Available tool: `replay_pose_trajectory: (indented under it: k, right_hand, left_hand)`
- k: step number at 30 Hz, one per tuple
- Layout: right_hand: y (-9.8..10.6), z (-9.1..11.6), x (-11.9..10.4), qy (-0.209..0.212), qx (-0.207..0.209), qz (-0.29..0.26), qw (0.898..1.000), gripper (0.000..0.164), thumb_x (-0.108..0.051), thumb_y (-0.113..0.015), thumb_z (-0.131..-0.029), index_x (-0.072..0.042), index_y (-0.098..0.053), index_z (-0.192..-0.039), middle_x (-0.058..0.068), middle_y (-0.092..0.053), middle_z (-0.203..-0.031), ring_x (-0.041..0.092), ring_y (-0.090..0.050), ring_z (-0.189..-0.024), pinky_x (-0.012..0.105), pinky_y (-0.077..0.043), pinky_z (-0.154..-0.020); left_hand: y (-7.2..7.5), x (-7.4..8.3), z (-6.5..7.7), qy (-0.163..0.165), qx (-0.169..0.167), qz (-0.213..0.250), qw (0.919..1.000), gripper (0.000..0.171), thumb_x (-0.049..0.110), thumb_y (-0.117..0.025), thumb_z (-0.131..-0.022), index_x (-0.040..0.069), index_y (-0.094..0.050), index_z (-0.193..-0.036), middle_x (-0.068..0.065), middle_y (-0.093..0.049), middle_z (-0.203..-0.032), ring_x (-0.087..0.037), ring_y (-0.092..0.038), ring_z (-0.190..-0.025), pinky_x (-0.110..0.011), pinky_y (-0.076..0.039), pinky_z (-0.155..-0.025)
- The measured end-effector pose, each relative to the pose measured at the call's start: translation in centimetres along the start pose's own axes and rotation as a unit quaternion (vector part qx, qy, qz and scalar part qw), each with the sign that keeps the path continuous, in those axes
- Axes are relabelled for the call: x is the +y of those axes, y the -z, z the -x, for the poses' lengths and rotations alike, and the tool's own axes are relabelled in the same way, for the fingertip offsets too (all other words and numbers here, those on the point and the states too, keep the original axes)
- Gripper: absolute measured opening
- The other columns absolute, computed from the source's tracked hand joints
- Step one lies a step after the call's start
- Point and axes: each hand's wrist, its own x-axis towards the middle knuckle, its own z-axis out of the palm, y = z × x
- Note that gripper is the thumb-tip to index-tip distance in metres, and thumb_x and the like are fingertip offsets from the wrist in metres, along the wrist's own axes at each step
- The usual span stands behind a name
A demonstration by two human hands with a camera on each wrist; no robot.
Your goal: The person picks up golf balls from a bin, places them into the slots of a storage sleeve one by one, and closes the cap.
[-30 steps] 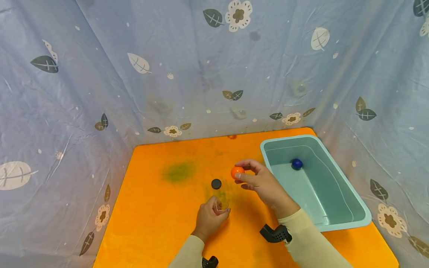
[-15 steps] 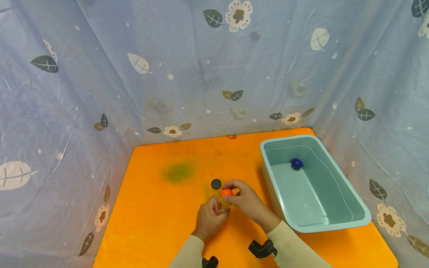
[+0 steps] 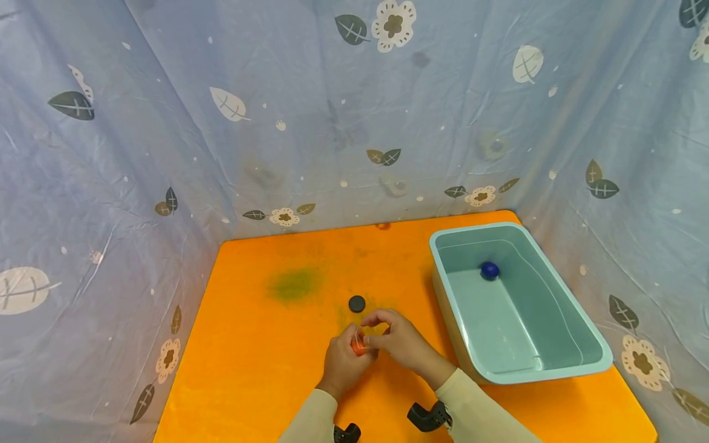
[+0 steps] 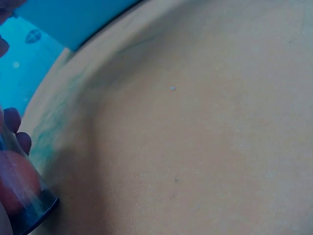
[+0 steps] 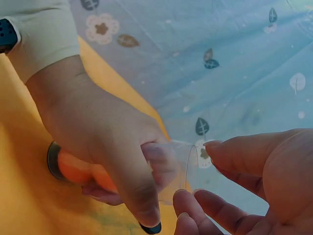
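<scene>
My left hand grips a clear plastic canister from the side, fingers and thumb wrapped round its wall. The canister's dark base shows beyond the hand in the right wrist view. Orange balls lie inside, toward that base, partly hidden by the fingers. My right hand is at the canister's open mouth with nothing held, its fingertips spread right by the rim. In the left wrist view, an orange ball shows through the wall. A round black lid lies flat on the table behind the hands.
A light teal plastic tub stands on the right of the orange table, with a dark blue ball inside. A green stain marks the tabletop. Patterned blue curtains enclose the back and sides.
My right hand has moved left and toward me from beside the tub to the canister's mouth and let go of an orange ball, now inside. The left hand has stayed in place.
</scene>
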Motion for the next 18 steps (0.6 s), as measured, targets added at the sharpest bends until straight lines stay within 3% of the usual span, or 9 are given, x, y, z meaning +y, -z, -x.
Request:
replay_pose_trajectory:
  k: [9, 18]
  right_hand:
    - [0.1, 0.0, 0.2, -0.007, -0.006, -0.002, 1.0, 0.023, -0.014, -0.079, -0.101, -0.008, -0.074, -0.123, 0.017, -0.063, -0.13, 0.028, -0.056, -0.093, 0.042, -0.052, -0.076]
    - [1.6, 0.1, -2.4, 0.021, 0.007, 0.005, 1.0, 0.022, -0.018, -0.078, -0.103, -0.011, -0.073, -0.123, 0.009, -0.065, -0.123, 0.029, -0.06, -0.092, 0.044, -0.053, -0.08]
  left_hand:
    - [0.1, 0.2, -0.1, -0.007, 0.004, 0.0, 1.0, 0.033, 0.02, -0.089, -0.085, 0.022, -0.056, -0.09, 0.015, -0.049, -0.065, -0.001, -0.048, -0.053, -0.021, -0.043, -0.047]
    - [0.1, 0.2, 0.0, 0.007, -0.003, 0.005, 1.0, 0.034, 0.029, -0.091, -0.087, 0.02, -0.058, -0.092, 0.016, -0.056, -0.067, -0.001, -0.052, -0.054, -0.023, -0.048, -0.049]
